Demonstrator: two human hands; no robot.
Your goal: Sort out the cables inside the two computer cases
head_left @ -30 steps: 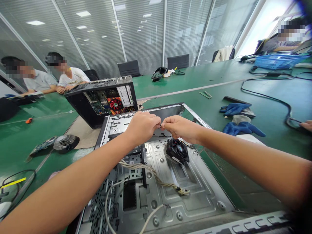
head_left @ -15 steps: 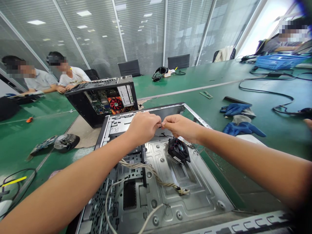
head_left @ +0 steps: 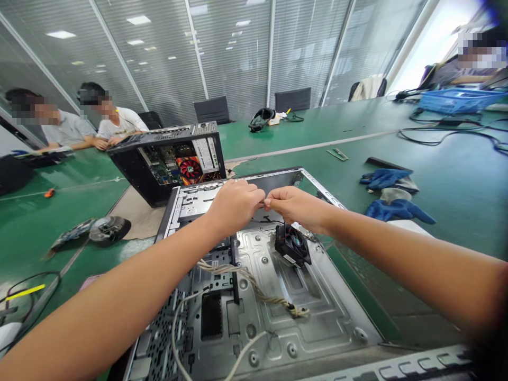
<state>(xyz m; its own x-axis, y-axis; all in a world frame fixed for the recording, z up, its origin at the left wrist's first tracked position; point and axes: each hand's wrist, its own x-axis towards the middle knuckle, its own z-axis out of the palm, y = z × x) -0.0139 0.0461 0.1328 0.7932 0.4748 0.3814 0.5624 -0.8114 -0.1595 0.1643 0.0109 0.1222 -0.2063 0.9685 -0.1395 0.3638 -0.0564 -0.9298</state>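
Observation:
My left hand (head_left: 238, 203) and my right hand (head_left: 296, 205) meet over the far end of an open metal computer case (head_left: 333, 317). The fingers of both are pinched together, fingertips touching; whatever lies between them is too small and hidden to name. Just below my right hand, a black cooling fan (head_left: 292, 246) rests tilted on the case floor, and a thin dark cable runs from near it toward my fingers. A twisted bundle of beige wires (head_left: 254, 288) lies across the bare metal, with a grey cable (head_left: 177, 323) curving nearer to me.
Behind the case stands a black computer tower (head_left: 159, 169) with a red fan inside. Blue-grey gloves (head_left: 397, 206) lie at the right, a grey-black glove (head_left: 109, 230) at the left. Cables and a blue basket (head_left: 462, 100) are far right. Other people sit at the table's edges.
My hands stay pinched together in nearly the same place above the case. The view has shifted very slightly; a black cable at the far right has moved back.

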